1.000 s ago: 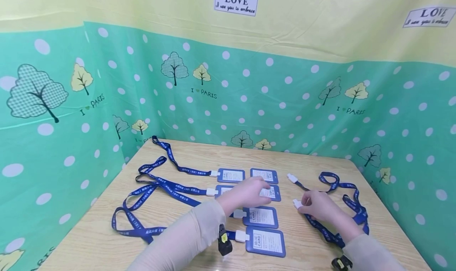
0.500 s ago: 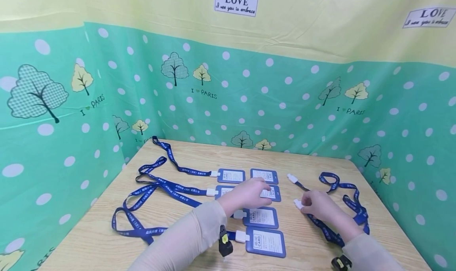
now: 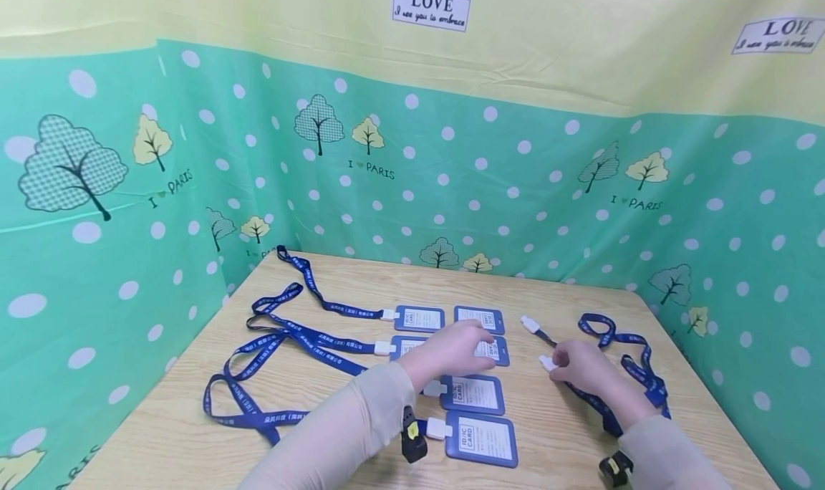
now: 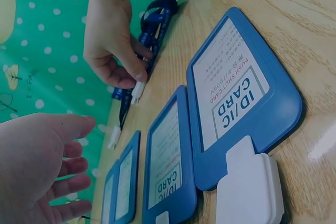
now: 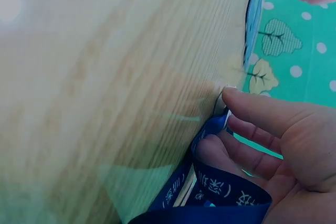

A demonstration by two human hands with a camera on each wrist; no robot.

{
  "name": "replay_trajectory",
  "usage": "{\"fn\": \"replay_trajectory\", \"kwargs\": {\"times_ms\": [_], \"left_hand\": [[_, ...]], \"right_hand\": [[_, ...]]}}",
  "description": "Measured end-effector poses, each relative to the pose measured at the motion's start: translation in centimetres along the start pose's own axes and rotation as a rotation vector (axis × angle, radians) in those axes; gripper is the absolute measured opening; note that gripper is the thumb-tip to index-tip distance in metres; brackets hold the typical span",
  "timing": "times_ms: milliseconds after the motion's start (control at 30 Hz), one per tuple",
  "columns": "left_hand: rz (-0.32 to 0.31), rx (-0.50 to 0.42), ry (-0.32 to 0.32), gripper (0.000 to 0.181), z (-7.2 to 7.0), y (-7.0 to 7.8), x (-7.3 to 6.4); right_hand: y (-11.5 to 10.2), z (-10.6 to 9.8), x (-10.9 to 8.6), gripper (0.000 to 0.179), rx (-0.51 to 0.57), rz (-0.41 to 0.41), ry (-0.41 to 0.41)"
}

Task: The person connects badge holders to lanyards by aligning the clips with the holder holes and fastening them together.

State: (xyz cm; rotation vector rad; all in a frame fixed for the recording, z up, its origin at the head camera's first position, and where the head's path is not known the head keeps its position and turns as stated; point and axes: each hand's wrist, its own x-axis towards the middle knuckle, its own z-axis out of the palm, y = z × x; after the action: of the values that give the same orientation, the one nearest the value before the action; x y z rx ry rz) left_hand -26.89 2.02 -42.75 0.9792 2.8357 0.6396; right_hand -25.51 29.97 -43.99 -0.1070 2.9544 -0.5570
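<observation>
My right hand [image 3: 583, 368] pinches the white clip [image 3: 547, 363] of a blue lanyard [image 5: 215, 182] between thumb and fingers, low over the table. The lanyard's printed strap loops beneath that hand in the right wrist view. My left hand [image 3: 451, 350], fingers loosely extended, hovers over a blue ID card holder [image 3: 501, 351] and partly covers it; the left wrist view shows this palm [image 4: 42, 166] with nothing in it. Another loose lanyard's white clip [image 3: 530, 324] lies just beyond my right hand.
Several card holders with lanyards attached, such as the nearest holder [image 3: 482, 440], lie in a column mid-table. Their straps [image 3: 258, 354] spread left. A loose holder [image 3: 478, 319] is at the back. A polka-dot curtain [image 3: 412, 153] borders the wooden table [image 3: 174, 418].
My right hand has drawn the pinched clip slightly to the right. The left hand stays over the same holder, and the head view has shifted a little.
</observation>
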Motion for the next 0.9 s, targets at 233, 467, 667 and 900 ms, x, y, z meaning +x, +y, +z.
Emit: {"fn": "replay_trajectory", "kwargs": {"times_ms": [233, 467, 667, 900], "left_hand": [[-0.002, -0.003, 0.006, 0.047, 0.3, -0.6, 0.3], [-0.034, -0.031, 0.004, 0.047, 0.0, -1.0, 0.4], [-0.036, -0.027, 0.011, 0.044, -0.5, -1.1, 0.4], [-0.056, -0.036, 0.015, 0.044, -0.7, -1.6, 0.2]], "right_hand": [[0.6, -0.4, 0.6, 0.016, -0.031, -0.012, 0.029], [0.3, -0.6, 0.8, 0.014, -0.033, -0.005, 0.019], [0.0, -0.5, 1.2, 0.013, -0.046, -0.031, 0.01], [0.3, -0.1, 1.7, 0.013, -0.084, -0.049, 0.015]]}}
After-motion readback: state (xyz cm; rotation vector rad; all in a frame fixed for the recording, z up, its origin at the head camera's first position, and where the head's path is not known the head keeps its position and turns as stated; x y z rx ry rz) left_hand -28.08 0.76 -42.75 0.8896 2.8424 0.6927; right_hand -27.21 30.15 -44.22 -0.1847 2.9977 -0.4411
